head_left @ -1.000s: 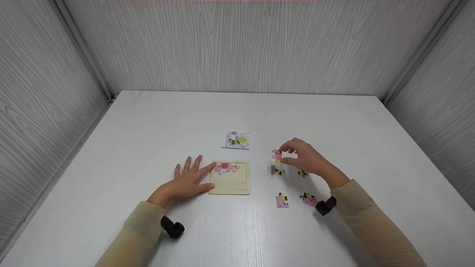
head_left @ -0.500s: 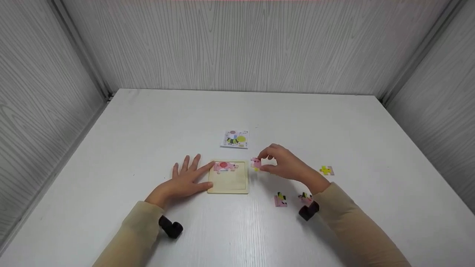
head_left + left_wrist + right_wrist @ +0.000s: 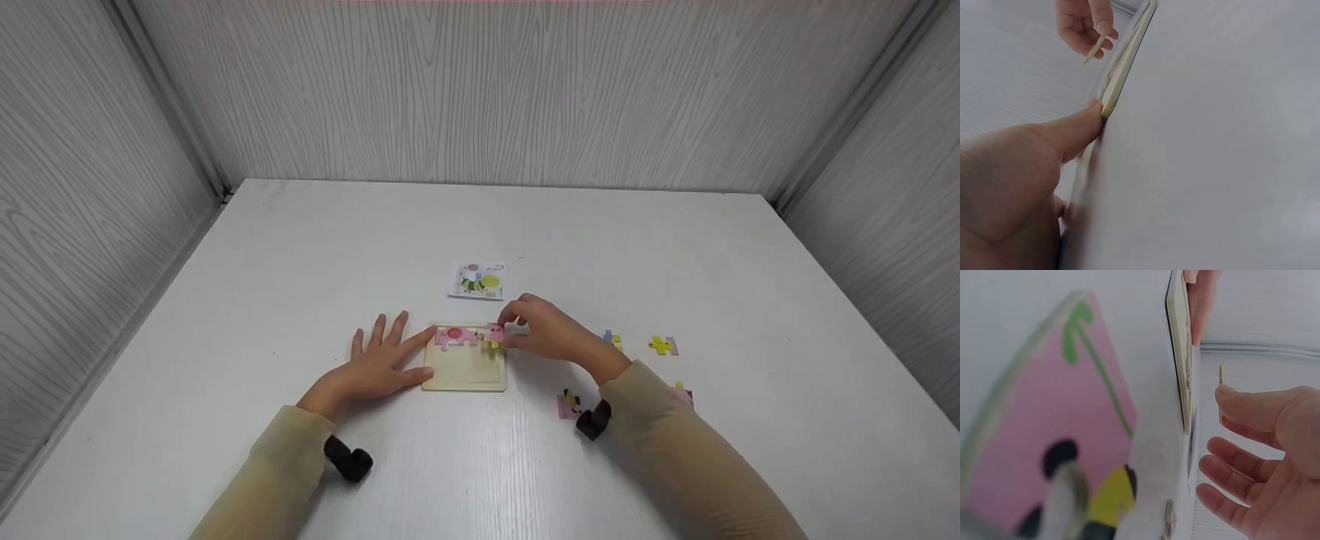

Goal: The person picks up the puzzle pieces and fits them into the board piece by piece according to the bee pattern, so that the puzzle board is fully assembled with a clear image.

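Observation:
My right hand (image 3: 551,328) pinches a small pink puzzle piece (image 3: 495,331) between thumb and index finger, over the upper right corner of the wooden puzzle tray (image 3: 459,373). In the right wrist view that piece (image 3: 1221,374) appears edge-on, above the tray (image 3: 1179,343). Joined pink pieces (image 3: 454,336) with a red round figure lie along the tray's upper left. With fingers spread, my left hand (image 3: 373,371) rests on the table. Its thumb and index fingertip touch the tray's left side; the left wrist view has the thumb (image 3: 1081,126) against the tray's edge.
A square picture card (image 3: 478,283) with a bee lies behind the tray. To the right are loose puzzle pieces: a yellow one (image 3: 662,345), a blue and yellow one (image 3: 611,339) and a pink one (image 3: 568,403). The right forearm partly covers another piece (image 3: 681,394).
The right hand has moved left with the pink puzzle piece, from above the loose pieces to the tray's upper right corner. The left hand has stayed at the tray's left side.

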Action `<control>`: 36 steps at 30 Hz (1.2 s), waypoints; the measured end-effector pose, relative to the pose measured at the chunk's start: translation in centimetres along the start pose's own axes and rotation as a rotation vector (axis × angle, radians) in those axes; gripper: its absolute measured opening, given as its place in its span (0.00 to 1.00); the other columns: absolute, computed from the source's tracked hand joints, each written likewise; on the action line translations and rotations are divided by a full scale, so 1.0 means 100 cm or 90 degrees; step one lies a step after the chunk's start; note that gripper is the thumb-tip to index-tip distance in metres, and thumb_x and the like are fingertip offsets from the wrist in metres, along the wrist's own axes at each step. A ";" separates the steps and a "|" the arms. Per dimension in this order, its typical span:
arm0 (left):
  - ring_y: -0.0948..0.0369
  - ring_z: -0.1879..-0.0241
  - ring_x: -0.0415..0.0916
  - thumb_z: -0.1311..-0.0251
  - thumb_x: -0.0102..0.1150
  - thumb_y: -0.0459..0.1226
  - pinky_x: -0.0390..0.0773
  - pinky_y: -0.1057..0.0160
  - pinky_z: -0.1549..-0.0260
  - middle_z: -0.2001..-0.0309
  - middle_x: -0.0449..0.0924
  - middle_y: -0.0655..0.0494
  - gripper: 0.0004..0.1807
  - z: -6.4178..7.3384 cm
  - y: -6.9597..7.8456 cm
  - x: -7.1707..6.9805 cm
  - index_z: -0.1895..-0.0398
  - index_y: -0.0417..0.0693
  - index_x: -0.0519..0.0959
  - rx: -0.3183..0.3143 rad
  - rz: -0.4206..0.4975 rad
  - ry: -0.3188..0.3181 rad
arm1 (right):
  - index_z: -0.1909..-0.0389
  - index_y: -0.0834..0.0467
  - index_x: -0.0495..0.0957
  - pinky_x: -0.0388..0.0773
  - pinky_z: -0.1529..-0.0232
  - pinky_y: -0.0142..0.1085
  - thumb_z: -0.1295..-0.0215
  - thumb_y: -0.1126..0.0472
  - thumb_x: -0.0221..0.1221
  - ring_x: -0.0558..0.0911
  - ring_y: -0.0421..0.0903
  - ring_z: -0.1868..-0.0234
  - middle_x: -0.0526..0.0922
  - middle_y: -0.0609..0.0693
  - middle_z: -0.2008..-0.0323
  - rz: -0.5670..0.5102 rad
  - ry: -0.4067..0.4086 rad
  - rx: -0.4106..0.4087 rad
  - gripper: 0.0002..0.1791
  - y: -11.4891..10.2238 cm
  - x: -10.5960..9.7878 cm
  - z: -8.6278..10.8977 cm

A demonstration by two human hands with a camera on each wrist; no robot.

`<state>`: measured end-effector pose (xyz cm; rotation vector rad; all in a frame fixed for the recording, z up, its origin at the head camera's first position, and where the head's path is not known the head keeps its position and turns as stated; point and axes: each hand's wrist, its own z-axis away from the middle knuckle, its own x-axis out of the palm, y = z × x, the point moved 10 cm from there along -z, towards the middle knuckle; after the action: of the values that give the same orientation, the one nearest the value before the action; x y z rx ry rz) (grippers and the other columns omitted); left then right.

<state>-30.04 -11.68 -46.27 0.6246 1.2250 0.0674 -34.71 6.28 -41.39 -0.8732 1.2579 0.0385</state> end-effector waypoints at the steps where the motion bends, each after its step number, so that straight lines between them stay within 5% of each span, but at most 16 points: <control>1: 0.42 0.32 0.18 0.38 0.46 0.60 0.22 0.37 0.42 0.27 0.28 0.42 0.39 0.000 0.000 0.001 0.27 0.62 0.50 -0.004 -0.001 -0.002 | 0.56 0.56 0.78 0.71 0.50 0.39 0.41 0.58 0.63 0.73 0.47 0.52 0.75 0.50 0.56 0.004 -0.004 0.011 0.13 0.002 0.002 -0.002; 7: 0.42 0.32 0.17 0.39 0.46 0.60 0.20 0.38 0.42 0.27 0.27 0.43 0.39 -0.001 -0.001 0.003 0.27 0.63 0.49 -0.011 0.004 -0.009 | 0.57 0.54 0.78 0.71 0.51 0.36 0.41 0.58 0.63 0.72 0.44 0.55 0.74 0.47 0.58 0.009 -0.024 0.054 0.11 0.009 0.011 -0.009; 22: 0.41 0.32 0.18 0.38 0.46 0.60 0.21 0.37 0.43 0.27 0.27 0.42 0.38 0.001 0.001 0.001 0.27 0.62 0.50 -0.001 0.005 -0.004 | 0.60 0.56 0.79 0.68 0.59 0.37 0.43 0.59 0.64 0.68 0.46 0.60 0.71 0.49 0.62 0.075 -0.033 0.039 0.10 0.004 0.014 -0.014; 36: 0.42 0.32 0.18 0.39 0.45 0.61 0.21 0.36 0.42 0.27 0.27 0.43 0.39 0.002 0.000 0.002 0.27 0.63 0.49 -0.003 -0.001 -0.006 | 0.57 0.55 0.79 0.70 0.56 0.36 0.42 0.58 0.63 0.69 0.45 0.57 0.72 0.49 0.60 0.067 -0.049 0.069 0.13 0.005 0.016 -0.020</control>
<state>-29.78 -11.68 -46.38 0.6195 1.2164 0.0655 -35.97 4.73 -43.09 -0.7055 1.2213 0.0867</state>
